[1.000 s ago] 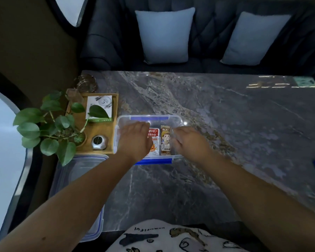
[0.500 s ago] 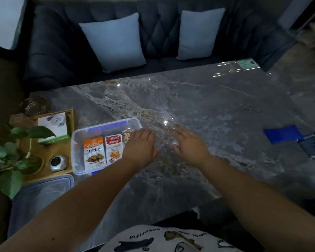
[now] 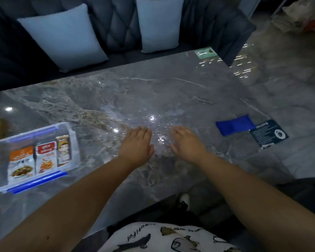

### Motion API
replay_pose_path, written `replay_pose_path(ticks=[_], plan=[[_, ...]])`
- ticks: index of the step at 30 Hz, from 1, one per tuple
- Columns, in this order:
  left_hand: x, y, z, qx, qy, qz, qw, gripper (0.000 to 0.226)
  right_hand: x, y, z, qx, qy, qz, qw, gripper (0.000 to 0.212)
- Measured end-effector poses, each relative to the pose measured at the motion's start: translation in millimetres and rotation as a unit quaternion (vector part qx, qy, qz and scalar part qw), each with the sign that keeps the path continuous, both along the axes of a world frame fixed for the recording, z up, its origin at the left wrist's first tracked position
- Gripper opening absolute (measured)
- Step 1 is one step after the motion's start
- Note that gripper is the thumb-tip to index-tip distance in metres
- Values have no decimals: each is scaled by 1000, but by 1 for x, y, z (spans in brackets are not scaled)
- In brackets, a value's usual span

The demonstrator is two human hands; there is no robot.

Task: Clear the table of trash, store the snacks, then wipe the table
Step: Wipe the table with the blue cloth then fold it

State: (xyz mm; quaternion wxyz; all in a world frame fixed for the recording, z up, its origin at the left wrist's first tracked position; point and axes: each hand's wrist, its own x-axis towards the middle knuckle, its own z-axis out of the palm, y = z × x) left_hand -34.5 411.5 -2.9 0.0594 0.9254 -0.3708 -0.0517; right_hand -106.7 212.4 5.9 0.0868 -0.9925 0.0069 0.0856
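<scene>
Grey marble tabletop [image 3: 171, 91] fills the view, its near edge running just in front of the person's patterned shirt, with a shoe visible on the floor below that edge. Closest in, both forearms reach forward over the slab. The left hand [image 3: 136, 144] and right hand [image 3: 186, 142] lie side by side near the middle, palms down, fingers straight and close together, holding nothing; whether they press the surface or float just above it I cannot tell.

Off to the left, well apart from the hands, sits the clear snack box [image 3: 31, 157] with blue clips, three snack packets [image 3: 42, 157] lying flat inside. Its lid looks to be on, though glare makes that uncertain. My guess is that storing is done and wiping comes next.

Right of the hands, the blue cloth [image 3: 234, 125] lies folded, touching a dark printed card [image 3: 269, 133] near the table's right edge. A risk: grabbing the cloth could drag the card off that edge onto the floor. A wide leftward sweep could likewise nudge the snack box, which sits close to the near-left edge.

Open, bare marble stretches ahead toward the far edge, where a small green card [image 3: 205, 52] rests at the corner. Beyond stands a dark tufted sofa [image 3: 116, 19] with two pale blue cushions [image 3: 62, 35].
</scene>
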Motion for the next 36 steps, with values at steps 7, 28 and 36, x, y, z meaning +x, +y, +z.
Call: replay_pose_path(ticks=[7,28,36], plan=[[-32,-116,-14,-11,23,0,1000,56,-23,-124,-12,-8,2,24,1000,55],[-94,-217,-109,22,71,-123,990,61,-28,-311,-91,-93,106,58,988,70],[-93,-217,-103,37,78,-122,989,61,-33,-299,-96,-146,53,17,988,63]])
